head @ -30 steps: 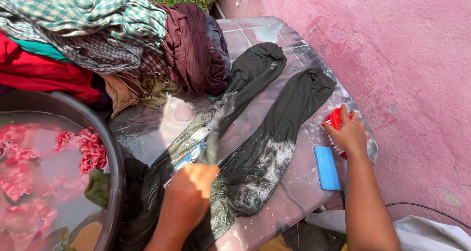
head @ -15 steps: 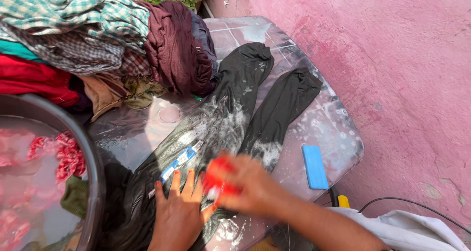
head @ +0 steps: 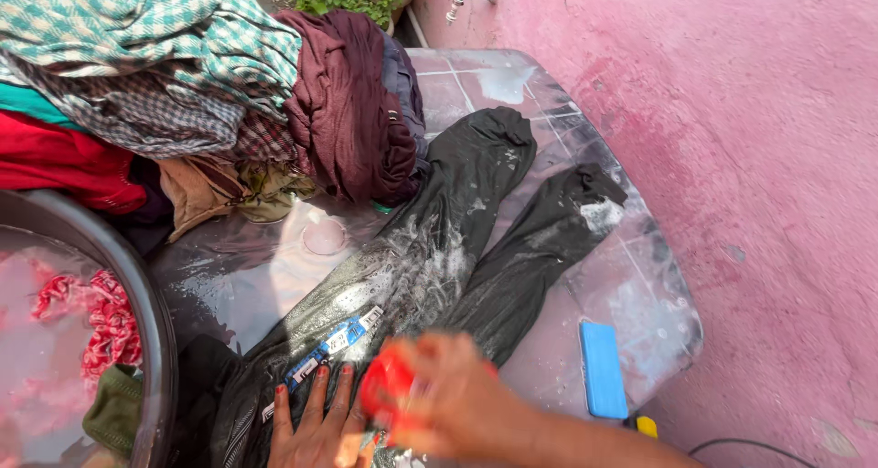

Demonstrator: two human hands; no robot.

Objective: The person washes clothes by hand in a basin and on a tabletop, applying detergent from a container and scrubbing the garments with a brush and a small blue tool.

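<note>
The right hand (head: 448, 404), blurred, is wrapped around a red brush (head: 386, 392) on the wet dark trousers (head: 430, 267). Just left of it the left hand (head: 315, 427) lies flat, fingers spread, pressing the waist end. From the hands the trousers run away up and to the right, both legs pointing toward the pink wall (head: 732, 139). Right of the right hand lies a blue soap bar (head: 603, 369); further off, beyond the left hand, a heap of clothes (head: 210, 93)

Wet dark cloth trousers (head: 430, 258), sheened, patchy white suds. Worktop (head: 476, 75) glossy, wet, smooth. Red brush (head: 386, 390) plastic, shiny. Blue bar (head: 603, 369) matt, smooth. Pink wall (head: 750, 139) rough plaster. Piled laundry (head: 183, 84) dry woven cloth.
</note>
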